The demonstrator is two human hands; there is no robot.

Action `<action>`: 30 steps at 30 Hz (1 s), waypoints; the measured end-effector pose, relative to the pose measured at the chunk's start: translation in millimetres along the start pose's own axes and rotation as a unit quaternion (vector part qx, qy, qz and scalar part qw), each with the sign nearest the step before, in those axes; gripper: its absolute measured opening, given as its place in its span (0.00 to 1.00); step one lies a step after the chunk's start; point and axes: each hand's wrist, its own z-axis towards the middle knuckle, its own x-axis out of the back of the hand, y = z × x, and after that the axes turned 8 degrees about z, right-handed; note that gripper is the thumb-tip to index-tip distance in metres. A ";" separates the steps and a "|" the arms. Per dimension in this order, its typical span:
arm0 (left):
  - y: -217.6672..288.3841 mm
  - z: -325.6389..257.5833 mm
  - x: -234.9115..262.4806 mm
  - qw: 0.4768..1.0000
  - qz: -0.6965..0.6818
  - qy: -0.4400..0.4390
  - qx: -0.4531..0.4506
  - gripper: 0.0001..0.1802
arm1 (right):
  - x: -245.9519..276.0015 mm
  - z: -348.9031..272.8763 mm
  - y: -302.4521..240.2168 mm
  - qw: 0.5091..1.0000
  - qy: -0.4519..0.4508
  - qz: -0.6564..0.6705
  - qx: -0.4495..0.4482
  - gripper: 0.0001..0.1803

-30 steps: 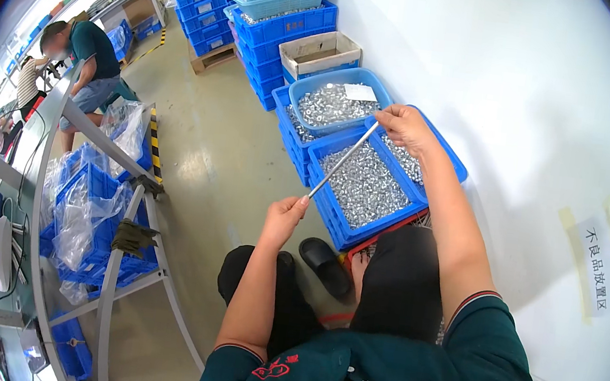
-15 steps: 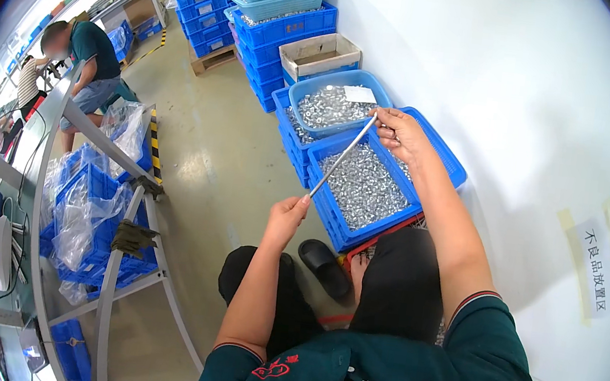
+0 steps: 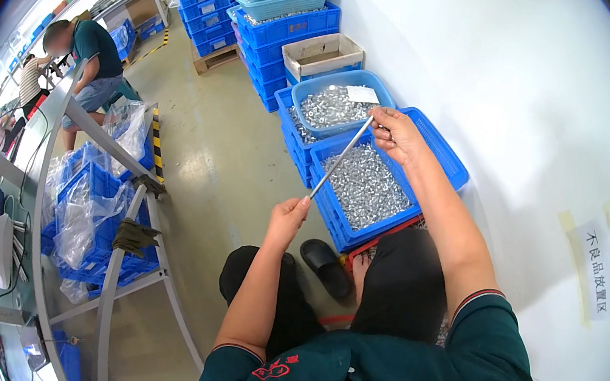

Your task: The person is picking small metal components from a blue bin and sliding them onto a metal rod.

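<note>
Pinching left hand [image 3: 288, 220]: is gripping the near end of a thin metal rod [image 3: 340, 161] between thumb and fingers.
Right hand [image 3: 397, 135]: is pinching the rod's far end, thumb against fingers.
Metal rod: is slanting between both hands, crossing in front of a blue crate [image 3: 386, 223].
Blue crate: is holding many small silvery parts.
Light-blue basin [image 3: 343, 77]: is sitting just beyond, holding similar parts and white paper [image 3: 362, 95].
Black slipper [image 3: 326, 269]: is lying on the floor.
Co-worker [image 3: 99, 47]: is leaning forward at left.
</note>
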 end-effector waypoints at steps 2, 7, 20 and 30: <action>2.5 -0.3 1.7 1.000 -0.001 -0.013 0.014 0.21 | 5.8 1.3 -1.6 1.000 -0.008 -0.018 -0.017 0.10; -0.1 0.8 2.1 1.000 -0.014 -0.006 0.011 0.21 | 17.9 6.0 -2.2 0.999 0.009 0.031 -0.014 0.11; 4.3 -3.7 6.0 1.000 -0.005 -0.015 -0.001 0.21 | 21.3 4.0 -5.4 0.990 -0.025 0.129 -0.050 0.08; 5.5 -7.6 12.1 1.000 -0.001 -0.027 -0.002 0.21 | 17.8 5.2 -5.6 0.985 -0.050 0.148 -0.070 0.09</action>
